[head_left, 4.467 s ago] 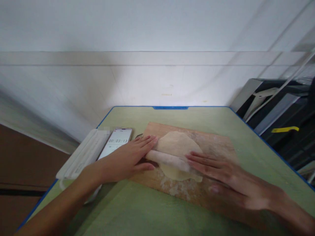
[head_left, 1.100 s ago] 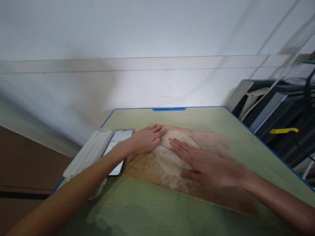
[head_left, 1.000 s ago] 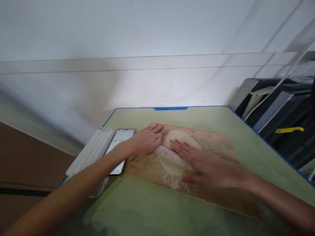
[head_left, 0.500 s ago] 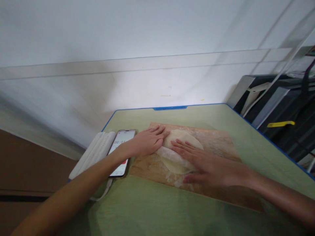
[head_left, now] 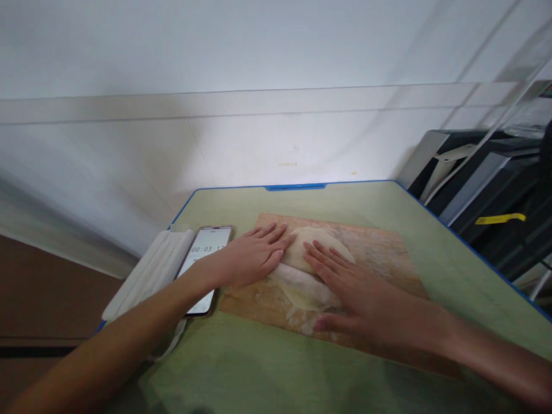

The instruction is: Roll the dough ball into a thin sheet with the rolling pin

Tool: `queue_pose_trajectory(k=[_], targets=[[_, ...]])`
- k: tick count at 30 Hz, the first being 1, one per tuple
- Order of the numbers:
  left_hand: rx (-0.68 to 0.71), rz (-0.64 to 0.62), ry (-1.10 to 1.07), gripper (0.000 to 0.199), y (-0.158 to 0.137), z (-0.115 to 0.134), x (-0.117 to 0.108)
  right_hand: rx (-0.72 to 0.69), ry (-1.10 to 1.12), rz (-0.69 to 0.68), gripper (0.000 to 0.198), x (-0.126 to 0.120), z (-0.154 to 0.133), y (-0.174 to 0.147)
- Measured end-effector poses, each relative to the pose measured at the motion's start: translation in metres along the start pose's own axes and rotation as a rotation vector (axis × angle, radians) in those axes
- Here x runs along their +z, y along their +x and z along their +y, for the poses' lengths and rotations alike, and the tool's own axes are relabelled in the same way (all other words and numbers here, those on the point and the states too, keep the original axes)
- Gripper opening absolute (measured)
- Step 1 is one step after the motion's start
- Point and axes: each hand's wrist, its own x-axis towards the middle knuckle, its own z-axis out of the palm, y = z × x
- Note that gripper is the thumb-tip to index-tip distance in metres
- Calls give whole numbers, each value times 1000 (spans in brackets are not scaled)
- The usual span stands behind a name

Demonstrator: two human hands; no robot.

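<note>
A flat, pale round of dough (head_left: 325, 245) lies on a floury wooden board (head_left: 379, 247). Across its middle rests a flour-dusted rolling pin (head_left: 299, 276), slanting down to the right. My left hand (head_left: 254, 253) lies flat with outstretched fingers over the pin's left end, which it hides. My right hand (head_left: 353, 287) is flat too, its palm over the pin's right end and its fingertips above the dough. The right thumb is spread out near the board's front edge. Neither hand wraps round the pin.
Left of the board a phone (head_left: 215, 236) shows a running timer, partly behind my left forearm. Beside it lies a white ridged object (head_left: 149, 276) with a white cable or strap (head_left: 175, 339). The green table (head_left: 241, 368) meets a white wall; dark panels (head_left: 487, 190) lean at right.
The view has shifted slightly. Both hands and the pin have moved a little toward me over the dough, fingers still outstretched.
</note>
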Motion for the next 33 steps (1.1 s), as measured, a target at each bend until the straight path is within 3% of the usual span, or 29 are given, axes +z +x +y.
queue_pose_trajectory(k=[7, 20, 29, 33], targets=[[51, 20, -58, 49, -10, 13, -3, -139, -189, 130, 84, 7, -13, -8], [6, -27, -119, 53, -20, 34, -4, -153, -433, 293, 90, 19, -26, -14], [63, 37, -116, 51, -22, 35, 3, -168, -471, 338, 97, 28, -28, -14], [26, 43, -119, 51, -17, 35, 3, -174, -348, 247, 85, 16, -20, -12]])
